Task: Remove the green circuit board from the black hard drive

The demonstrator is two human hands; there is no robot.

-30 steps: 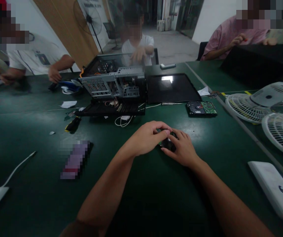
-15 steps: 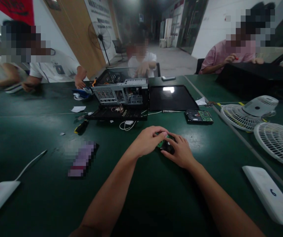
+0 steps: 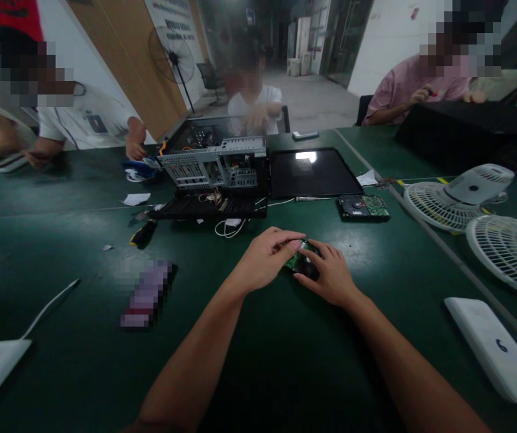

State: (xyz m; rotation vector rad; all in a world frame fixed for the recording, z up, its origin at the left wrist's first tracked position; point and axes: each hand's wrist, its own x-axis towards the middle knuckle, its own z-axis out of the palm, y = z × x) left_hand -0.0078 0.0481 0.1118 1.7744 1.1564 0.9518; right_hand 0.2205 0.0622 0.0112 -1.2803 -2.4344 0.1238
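Observation:
A hard drive point(image 3: 306, 266), with green circuit board and dark casing showing, lies low over the green table between my two hands. My left hand point(image 3: 271, 255) is closed on its left side, the thumb resting across the board and the fingers over the far edge. My right hand point(image 3: 330, 275) grips the right side, fingers curved over the top and thumb along the near edge. Both hands cover much of the drive. A second hard drive point(image 3: 364, 207), board up, lies beyond my right hand. Straight ahead stands an opened computer case point(image 3: 216, 165).
A black side panel point(image 3: 315, 174) lies beside the case, with a screwdriver point(image 3: 313, 198) before it. Left are a yellow-black screwdriver point(image 3: 143, 233) and blurred purple object point(image 3: 149, 291). White fans point(image 3: 459, 207) and a white numbered device point(image 3: 493, 349) stand right. Several people sit around the table.
The view has shifted slightly, so the surroundings sit a little differently in the picture. My left hand has drawn slightly left, uncovering more of the green board; both hands stay on the hard drive.

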